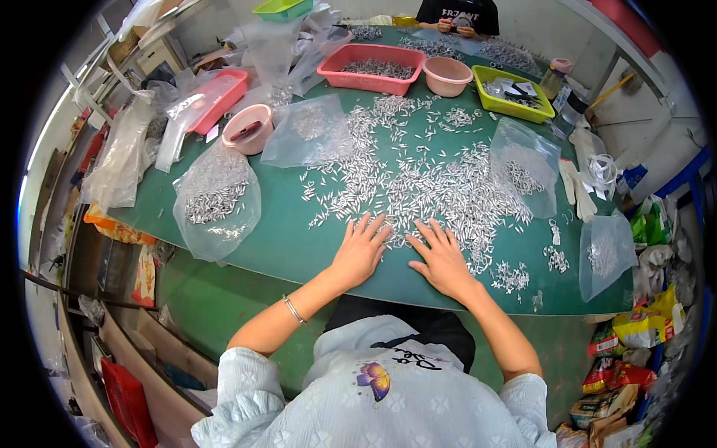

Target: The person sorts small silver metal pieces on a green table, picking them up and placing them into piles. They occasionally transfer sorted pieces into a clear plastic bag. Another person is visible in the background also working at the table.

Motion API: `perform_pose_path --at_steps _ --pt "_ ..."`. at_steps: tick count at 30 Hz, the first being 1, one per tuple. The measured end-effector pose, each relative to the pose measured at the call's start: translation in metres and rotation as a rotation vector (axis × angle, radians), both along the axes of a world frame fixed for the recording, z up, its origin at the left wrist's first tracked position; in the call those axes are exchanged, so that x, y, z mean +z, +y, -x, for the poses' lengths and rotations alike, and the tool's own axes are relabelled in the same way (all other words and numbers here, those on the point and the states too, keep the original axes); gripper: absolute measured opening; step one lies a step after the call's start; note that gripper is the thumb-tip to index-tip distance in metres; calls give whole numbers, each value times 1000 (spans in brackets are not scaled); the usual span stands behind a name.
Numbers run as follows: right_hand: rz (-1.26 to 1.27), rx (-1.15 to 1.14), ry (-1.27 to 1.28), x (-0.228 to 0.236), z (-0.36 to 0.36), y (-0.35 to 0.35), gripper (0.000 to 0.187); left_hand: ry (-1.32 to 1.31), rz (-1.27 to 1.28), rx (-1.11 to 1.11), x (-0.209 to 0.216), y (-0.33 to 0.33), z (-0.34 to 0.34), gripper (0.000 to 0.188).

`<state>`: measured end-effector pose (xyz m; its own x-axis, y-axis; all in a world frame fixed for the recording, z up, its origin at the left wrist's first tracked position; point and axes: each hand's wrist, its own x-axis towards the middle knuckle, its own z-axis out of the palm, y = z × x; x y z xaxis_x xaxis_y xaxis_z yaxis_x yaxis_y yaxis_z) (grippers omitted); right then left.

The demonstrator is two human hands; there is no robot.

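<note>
Many small silvery metal pieces (418, 187) lie spread over the green tabletop (291, 257). My left hand (361, 250) rests flat at the near edge of the spread, fingers apart, fingertips among the pieces. Beside it my right hand (441, 257) also lies with its fingers spread, tips touching the pieces. Neither hand holds anything. Just right of my right hand sits a small separate heap of metal parts (511, 278). Clear plastic bags of similar pieces flank the spread, one bag (216, 201) at the left and another bag (525, 168) at the right.
Along the back stand a red tray (371, 51) of parts, a pink bowl (447, 77) and a yellow-green basket (513, 93). A smaller pink bowl (248, 129) holds a red object. White gloves (576, 189) lie at the right. Across the table a person (457, 19) handles something small.
</note>
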<state>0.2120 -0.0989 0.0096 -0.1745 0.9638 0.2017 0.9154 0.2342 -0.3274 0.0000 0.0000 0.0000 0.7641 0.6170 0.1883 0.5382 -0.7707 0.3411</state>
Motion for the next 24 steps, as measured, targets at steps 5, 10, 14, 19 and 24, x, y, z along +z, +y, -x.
perform_pose_path --at_steps 5,10,14,19,24 --pt "-28 -48 313 -5 -17 -4 34 -64 23 102 -15 -22 22 41" --pt "-340 -144 296 -5 -33 92 30 -33 -35 -92 -2 -26 2 36" --pt "-346 -186 137 -14 -38 141 23 -132 -29 -6 -5 -1 8 33" --pt "-222 -148 77 -22 -41 127 9 -291 9 14 4 27 4 25" --pt "-86 17 280 9 -61 86 10 -411 -3 30 5 94 -55 20"
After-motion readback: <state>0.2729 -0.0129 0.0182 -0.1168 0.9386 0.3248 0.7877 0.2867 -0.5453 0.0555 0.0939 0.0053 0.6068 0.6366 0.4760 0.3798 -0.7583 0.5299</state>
